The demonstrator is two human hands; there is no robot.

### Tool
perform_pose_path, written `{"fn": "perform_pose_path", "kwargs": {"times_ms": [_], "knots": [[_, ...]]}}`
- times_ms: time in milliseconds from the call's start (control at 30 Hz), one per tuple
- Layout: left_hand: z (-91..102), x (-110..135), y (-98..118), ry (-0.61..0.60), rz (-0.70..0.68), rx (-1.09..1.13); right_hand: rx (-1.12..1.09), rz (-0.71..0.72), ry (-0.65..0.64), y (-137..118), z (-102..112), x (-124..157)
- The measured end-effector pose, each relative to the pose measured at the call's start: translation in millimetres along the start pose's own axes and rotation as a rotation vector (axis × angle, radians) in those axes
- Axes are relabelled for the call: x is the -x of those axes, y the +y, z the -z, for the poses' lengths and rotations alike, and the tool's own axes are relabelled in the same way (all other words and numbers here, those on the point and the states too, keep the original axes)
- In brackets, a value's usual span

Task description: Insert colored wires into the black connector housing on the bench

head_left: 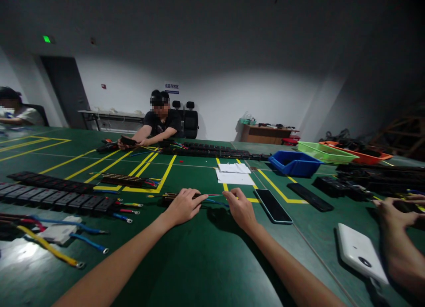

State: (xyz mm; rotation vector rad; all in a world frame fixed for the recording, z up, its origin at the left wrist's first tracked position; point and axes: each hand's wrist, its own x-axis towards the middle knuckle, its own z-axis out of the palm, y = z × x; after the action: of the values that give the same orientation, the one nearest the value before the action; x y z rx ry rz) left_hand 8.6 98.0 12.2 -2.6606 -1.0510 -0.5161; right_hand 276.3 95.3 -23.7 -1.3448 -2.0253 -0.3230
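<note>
My left hand (186,206) lies over a dark strip assembly (168,199) with brass-coloured bars, its fingers bent around it and the index finger reaching along the wires. From the strip's right end run red, green and blue wires (215,201). My right hand (241,209) is closed in a pinch at the far end of the red and green wires; the exact grip is partly hidden by the fingers. Behind my left hand lies a similar bundle of brass-barred strips (128,180) with coloured wire ends. Right of my right hand lies a phone (274,205).
At left lie rows of black modules (63,196) and lugged cables (49,249). Beyond my hands are white papers (234,173) and a blue bin (294,164). A black phone (310,197), a white device (360,251) and a co-worker's hand (395,214) are at right. Another person (162,121) works opposite.
</note>
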Motion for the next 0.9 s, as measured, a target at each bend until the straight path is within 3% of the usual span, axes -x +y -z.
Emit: {"fn": "perform_pose_path", "kwargs": {"times_ms": [433,900], "knots": [[-3.8,0.1,-1.6,0.011,-0.004,-0.002,0.04,0.037,-0.084,5.9,-3.6,-2.9],[-0.5,-0.8,-0.8,0.004,0.018,0.012,0.064,-0.015,-0.115,1.7,-0.5,-4.5]]}}
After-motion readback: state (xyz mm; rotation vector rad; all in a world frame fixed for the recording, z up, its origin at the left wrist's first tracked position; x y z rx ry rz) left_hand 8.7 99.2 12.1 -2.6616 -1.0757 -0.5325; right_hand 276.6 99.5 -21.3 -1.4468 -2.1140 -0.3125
